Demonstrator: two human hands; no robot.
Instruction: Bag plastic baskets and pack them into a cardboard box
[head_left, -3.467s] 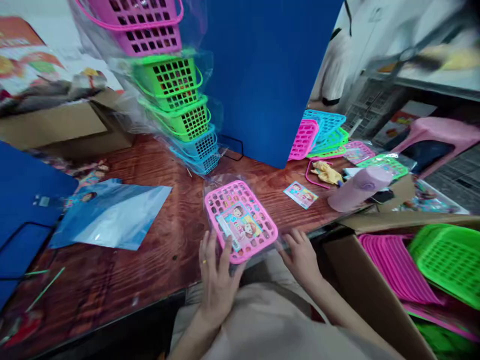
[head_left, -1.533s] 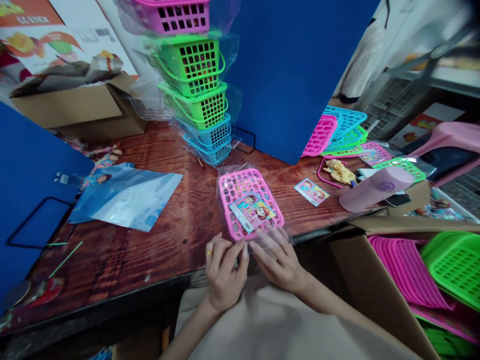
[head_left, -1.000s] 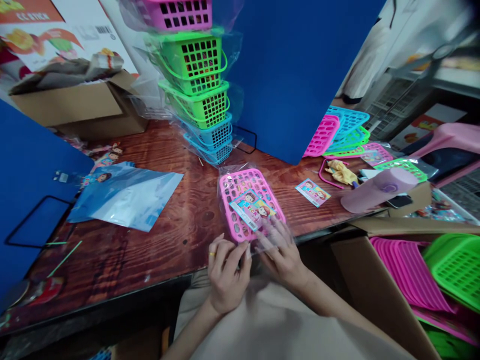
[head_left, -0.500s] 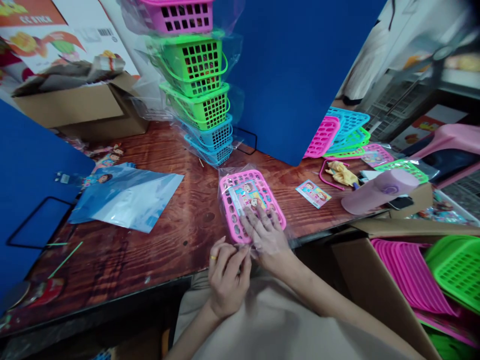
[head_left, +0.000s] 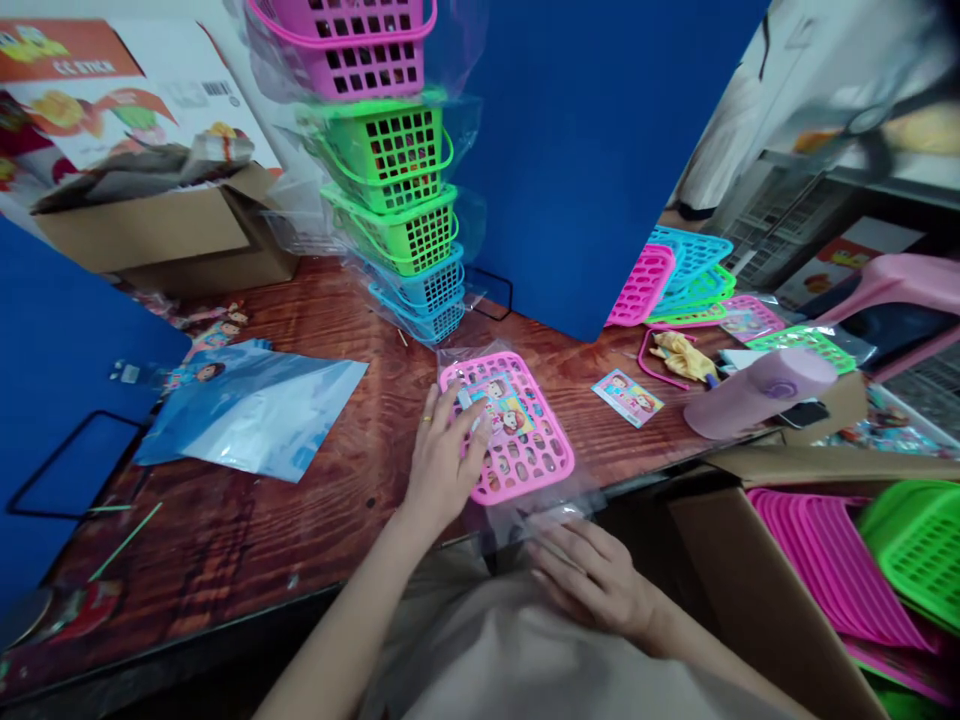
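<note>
On the table before me lies a pink perforated basket [head_left: 551, 455], wrapped in a clear plastic bag [head_left: 517, 515], with a printed cartoon card [head_left: 510, 410] on top. My left hand [head_left: 448, 450], wearing a ring, rests with fingers spread on the basket's left side and the card's edge. Below the table's front edge, my right hand [head_left: 592, 575] is closed at the loose end of the bag, its fingers bent together. Its fingertips are partly hidden. Another cartoon card [head_left: 628, 397] lies flat to the right of the basket.
A tall stack of bagged baskets [head_left: 405, 220] stands behind, beside a blue panel [head_left: 555, 150]. Blue plastic bags [head_left: 262, 410] lie left. A pink bottle [head_left: 757, 395] stands right. Below it an open carton [head_left: 720, 560] holds pink and green plastic pieces.
My left hand has moved from the bag's near end up onto the basket's left side. My right hand has come off the basket top and down to the bag's near end.
</note>
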